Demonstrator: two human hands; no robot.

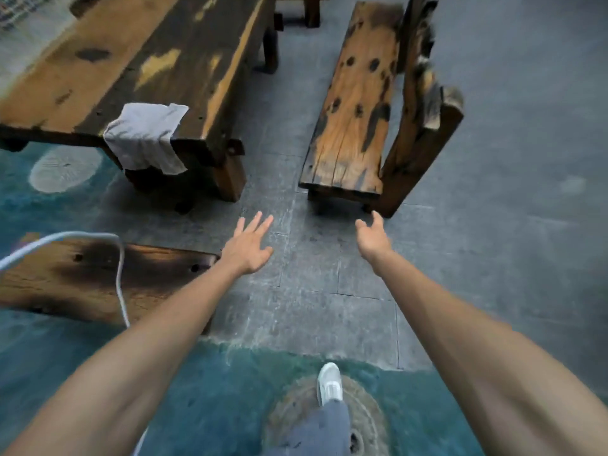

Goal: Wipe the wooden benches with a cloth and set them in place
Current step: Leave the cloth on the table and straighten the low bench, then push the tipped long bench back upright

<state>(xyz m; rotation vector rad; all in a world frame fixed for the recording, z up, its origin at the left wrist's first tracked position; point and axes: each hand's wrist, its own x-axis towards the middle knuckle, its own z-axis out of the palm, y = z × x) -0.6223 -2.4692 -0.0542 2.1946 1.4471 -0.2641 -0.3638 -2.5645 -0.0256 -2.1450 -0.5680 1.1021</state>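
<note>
Benches and cloth, hands free.
Our left hand (pixel 248 246) and right hand (pixel 373 236) reach toward the backed bench (pixel 357 116), fingers wide, holding nothing; cloth (pixel 146 136) drapes the tabletop (pixel 138 57) edge, left.

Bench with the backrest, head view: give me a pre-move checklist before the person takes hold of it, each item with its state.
1. Left hand free, fingers spread: ok.
2. Right hand free, open: ok.
3. Hands touching the bench with the backrest: not ok, both short of its near end.
4. Cloth off that bench, draped over the table end: ok.
5. Bench seat bare: ok.
6. Already wiped: cannot tell.
</note>
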